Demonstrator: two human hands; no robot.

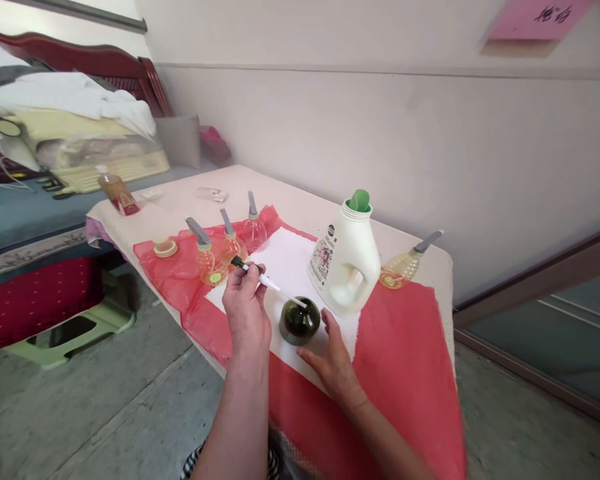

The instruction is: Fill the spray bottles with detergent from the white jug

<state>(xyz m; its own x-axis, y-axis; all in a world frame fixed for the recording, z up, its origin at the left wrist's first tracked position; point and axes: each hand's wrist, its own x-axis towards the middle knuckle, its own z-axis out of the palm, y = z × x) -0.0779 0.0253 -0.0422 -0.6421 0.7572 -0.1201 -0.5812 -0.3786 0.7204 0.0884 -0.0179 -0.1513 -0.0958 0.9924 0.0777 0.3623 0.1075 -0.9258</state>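
My left hand (247, 310) is closed around a pump head (269, 283) with a black top, a white lower part and a thin pale dip tube. That tube slants down to the right, its end at the mouth of a round dark green bottle (294, 327). The bottle stands on a white sheet (283, 257). To its right, my right hand (335, 363) is open, thumb and fingers spread close to the bottle's side; whether they touch it I cannot tell. Just behind stands a large white jug (353, 250) with a green scoop-like piece (359, 200) in its neck.
Several clear bottles with grey tops, one a bottle (213, 267), stand at the left. A similar bottle (403, 268) leans at the right. Red plastic sheeting (405, 373) covers part of the table. A brown bottle (117, 191) and a red-topped stool (45, 300) are farther left.
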